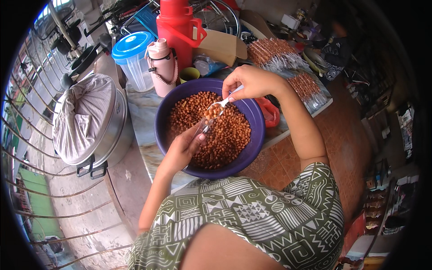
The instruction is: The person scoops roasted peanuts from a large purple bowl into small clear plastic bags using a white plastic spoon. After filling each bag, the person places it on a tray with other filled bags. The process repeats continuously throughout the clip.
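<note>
A purple basin (258,118) full of reddish-brown peanuts (231,135) stands on the table in front of me. My right hand (252,83) pinches the handle of a white plastic spoon (219,107), whose bowl carries a few peanuts. Just below the spoon, my left hand (185,146) grips a narrow clear plastic bag (203,128) over the basin. The spoon's tip is at the bag's mouth; whether peanuts are inside the bag is hard to make out.
Behind the basin are a pink bottle (162,67), a red thermos (173,33), a blue-lidded container (135,58) and a green cup (190,74). Filled packs (272,53) lie at the far right, near a red plastic bag (268,112). A cloth-covered pot (119,130) stands left.
</note>
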### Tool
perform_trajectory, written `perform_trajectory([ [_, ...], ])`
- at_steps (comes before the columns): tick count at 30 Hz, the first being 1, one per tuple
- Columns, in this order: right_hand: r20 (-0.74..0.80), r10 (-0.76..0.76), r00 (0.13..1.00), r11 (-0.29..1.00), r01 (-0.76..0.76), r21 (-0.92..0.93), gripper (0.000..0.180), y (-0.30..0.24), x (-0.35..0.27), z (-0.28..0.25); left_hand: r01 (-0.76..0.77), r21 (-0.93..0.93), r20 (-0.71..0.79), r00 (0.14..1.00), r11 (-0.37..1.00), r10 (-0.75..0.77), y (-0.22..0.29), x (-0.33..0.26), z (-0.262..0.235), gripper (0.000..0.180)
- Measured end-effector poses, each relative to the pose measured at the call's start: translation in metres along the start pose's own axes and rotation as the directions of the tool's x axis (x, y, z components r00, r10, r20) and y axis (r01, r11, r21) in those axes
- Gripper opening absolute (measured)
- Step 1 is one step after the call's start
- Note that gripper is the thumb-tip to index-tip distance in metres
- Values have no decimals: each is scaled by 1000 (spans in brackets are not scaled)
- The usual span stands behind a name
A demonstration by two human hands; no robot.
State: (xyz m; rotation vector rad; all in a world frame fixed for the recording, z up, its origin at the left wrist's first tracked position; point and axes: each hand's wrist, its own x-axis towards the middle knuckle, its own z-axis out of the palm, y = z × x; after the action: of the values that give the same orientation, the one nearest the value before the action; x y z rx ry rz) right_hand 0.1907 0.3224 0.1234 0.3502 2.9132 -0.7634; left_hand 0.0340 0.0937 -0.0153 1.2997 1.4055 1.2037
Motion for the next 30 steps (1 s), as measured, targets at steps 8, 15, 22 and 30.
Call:
perform_trajectory([
  [8,2,-36,999,999,36,20,16,-1,3,2,20,-177,-2,1000,984,-21,0,0,0,46],
  [15,-13,-54,998,998,53,-37,15,-2,6,3,19,-185,-6,1000,983,-20,2,2,0,44],
  [22,-22,-91,996,994,89,-59,16,-2,8,5,30,-178,-25,999,984,-35,5,3,1,44],
  [30,-153,-128,980,978,98,-186,13,-37,-4,11,66,-210,-40,996,975,-76,7,-4,3,39],
])
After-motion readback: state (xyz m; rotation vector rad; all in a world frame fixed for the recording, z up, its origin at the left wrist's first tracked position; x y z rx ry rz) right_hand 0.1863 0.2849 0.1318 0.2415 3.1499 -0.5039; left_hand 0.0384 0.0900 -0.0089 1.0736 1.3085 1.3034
